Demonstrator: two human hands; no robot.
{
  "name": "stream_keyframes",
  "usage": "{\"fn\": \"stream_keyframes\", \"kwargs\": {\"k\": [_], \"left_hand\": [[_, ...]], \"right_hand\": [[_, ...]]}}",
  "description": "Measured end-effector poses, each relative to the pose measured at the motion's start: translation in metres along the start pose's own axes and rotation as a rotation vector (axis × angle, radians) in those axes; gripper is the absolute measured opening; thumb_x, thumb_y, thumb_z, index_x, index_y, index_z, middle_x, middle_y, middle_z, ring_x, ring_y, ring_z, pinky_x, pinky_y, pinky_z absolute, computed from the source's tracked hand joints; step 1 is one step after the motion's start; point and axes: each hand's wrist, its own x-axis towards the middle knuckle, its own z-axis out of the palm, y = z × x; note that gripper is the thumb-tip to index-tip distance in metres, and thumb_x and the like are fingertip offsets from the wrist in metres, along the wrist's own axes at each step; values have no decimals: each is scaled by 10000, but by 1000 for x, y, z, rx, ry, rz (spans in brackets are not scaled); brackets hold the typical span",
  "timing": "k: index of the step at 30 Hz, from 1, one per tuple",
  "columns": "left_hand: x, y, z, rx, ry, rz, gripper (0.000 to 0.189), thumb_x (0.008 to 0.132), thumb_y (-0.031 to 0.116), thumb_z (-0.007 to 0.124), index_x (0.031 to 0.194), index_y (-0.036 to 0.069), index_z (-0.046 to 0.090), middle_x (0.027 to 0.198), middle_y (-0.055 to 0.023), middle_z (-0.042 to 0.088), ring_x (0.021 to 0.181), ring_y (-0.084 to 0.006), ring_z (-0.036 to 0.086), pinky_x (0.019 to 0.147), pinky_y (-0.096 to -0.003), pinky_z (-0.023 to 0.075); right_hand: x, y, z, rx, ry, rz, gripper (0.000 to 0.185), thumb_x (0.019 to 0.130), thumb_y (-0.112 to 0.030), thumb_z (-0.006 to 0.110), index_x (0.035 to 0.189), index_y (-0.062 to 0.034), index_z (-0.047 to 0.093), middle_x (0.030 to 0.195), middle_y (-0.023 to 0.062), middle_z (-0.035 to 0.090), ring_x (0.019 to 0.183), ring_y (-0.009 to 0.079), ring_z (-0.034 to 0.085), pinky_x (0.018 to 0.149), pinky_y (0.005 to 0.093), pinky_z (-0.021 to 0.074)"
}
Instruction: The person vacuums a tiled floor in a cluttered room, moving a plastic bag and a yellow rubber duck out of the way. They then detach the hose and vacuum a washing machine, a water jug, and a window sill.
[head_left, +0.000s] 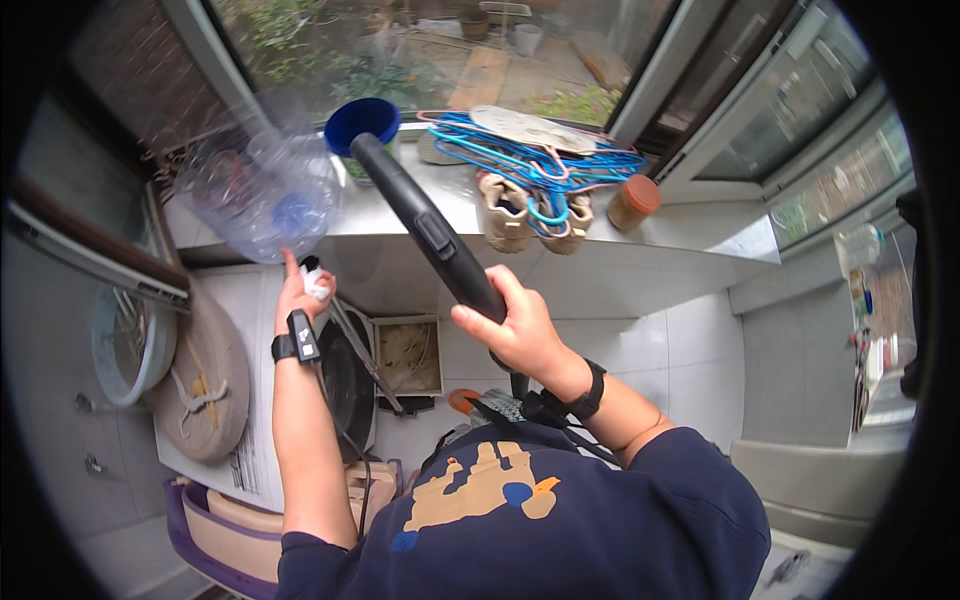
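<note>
My right hand (529, 334) grips the lower end of a black curved tube handle (409, 202), which looks like a vacuum cleaner's, with a slider on its upper side. The far end of the handle overlaps a blue-rimmed bucket (360, 112) in view; whether they touch I cannot tell. A crumpled white tissue (315, 283) is held in my left hand (292, 296). My left index finger points forward at the base of a large clear plastic bottle (262, 202) on the sill; contact is unclear. Beneath that hand leans a thin metal pole (364, 349).
On the windowsill (442, 202) lie blue and pink hangers (540, 161) over a pair of beige shoes (504, 217), beside an orange-lidded jar (634, 202). A black basin (349, 390), a square tray (409, 356) and a pale blue basin (154, 360) stand lower left.
</note>
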Motion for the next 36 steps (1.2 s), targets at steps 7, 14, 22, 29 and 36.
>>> {"fn": "stream_keyframes", "kwargs": {"k": [7,14,22,29,36], "left_hand": [[5,-2,-7,33,-27,-19,668,686,603,783,732,22,455,598,-119,525,485,-219,477,721,-364,573],[14,-6,-12,71,-35,-52,344,850,250,749,816,9,506,734,-154,598,616,-259,610,443,-249,464],[-46,-74,-29,385,-9,120,127,883,85,666,917,82,543,756,-85,615,610,-162,623,427,-237,472],[-102,-135,-57,1336,177,1051,330,848,191,743,1100,49,582,855,-69,584,753,-224,613,651,-289,510],[-156,-201,-79,1286,427,1248,199,775,44,665,933,10,549,776,-59,553,743,-174,557,703,-291,482]], "right_hand": [[-111,29,-118,178,451,8,427,867,-344,736,1055,-18,535,737,14,596,636,79,553,596,231,463],[-138,98,-223,55,942,328,461,949,-488,580,912,-34,513,618,33,545,499,109,547,478,248,468],[-106,135,-238,61,784,480,512,918,-535,601,884,-26,559,618,30,546,489,107,543,470,262,467],[-109,83,-245,83,668,483,497,926,-526,593,902,-30,566,615,26,538,497,104,542,483,259,475],[-125,56,-280,5,640,419,464,920,-493,620,843,-38,566,637,4,507,516,87,527,463,249,458]]}}
